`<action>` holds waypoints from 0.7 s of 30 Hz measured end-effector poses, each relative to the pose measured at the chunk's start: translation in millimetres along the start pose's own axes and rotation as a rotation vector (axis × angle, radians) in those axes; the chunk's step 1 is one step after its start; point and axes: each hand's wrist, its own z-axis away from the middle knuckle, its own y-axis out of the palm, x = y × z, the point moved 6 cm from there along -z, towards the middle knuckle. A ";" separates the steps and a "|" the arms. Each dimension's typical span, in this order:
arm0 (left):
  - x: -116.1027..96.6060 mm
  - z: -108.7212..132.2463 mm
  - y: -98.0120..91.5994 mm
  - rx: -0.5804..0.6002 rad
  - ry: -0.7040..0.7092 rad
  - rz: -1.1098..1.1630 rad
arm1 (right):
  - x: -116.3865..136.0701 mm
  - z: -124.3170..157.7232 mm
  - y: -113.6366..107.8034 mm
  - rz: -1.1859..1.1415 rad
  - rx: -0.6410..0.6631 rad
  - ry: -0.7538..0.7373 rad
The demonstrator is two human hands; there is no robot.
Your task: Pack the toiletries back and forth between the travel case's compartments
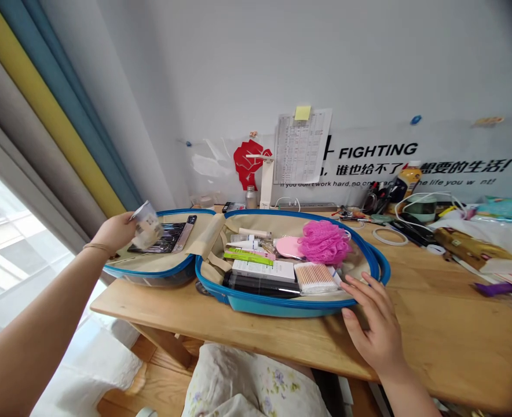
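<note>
Hands: left hand (114, 231) gripped a small pale packet (146, 225), raised over the lid half of the open blue case (282, 305). Right hand (375, 324) lay flat and empty, fingers spread against the case's near rim on the worktop (434, 330), apparently steadying it. Cotton swabs (314, 278) lay just beyond its fingertips.

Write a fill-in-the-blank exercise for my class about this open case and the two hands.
1. The left hand holds a packet over the ____ half of the case.
2. The puff in the case is ____ in colour.
3. The right hand touches the case's rim, beside the box of cotton ____.
4. The table is made of ____.

Missing words: left; pink; swabs; wood.
</note>
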 end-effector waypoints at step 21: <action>-311.5 110.8 133.9 0.506 1.118 0.233 | 3.7 -1.3 -1.9 0.003 -0.006 -0.014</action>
